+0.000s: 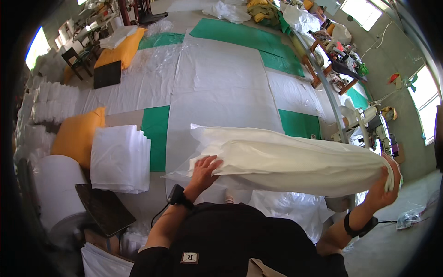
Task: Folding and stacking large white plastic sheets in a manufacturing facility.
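A long, loosely folded length of creamy white sheeting (286,161) stretches across in front of my body, with thin, see-through material at its left end. My right hand (385,184) is closed around its right end, fingers wrapped over the gathered folds. At the near left edge, my left hand (204,173) rests against the sheeting with its fingers apart. A dark strapped device sits on each of my wrists.
White sheeting (217,74) and green sheets (156,134) cover the floor ahead. To the left are a folded white stack (117,159), an orange sack (78,136) and a large white roll (57,184). Sewing machines (374,120) line the right; a person (319,15) sits far off.
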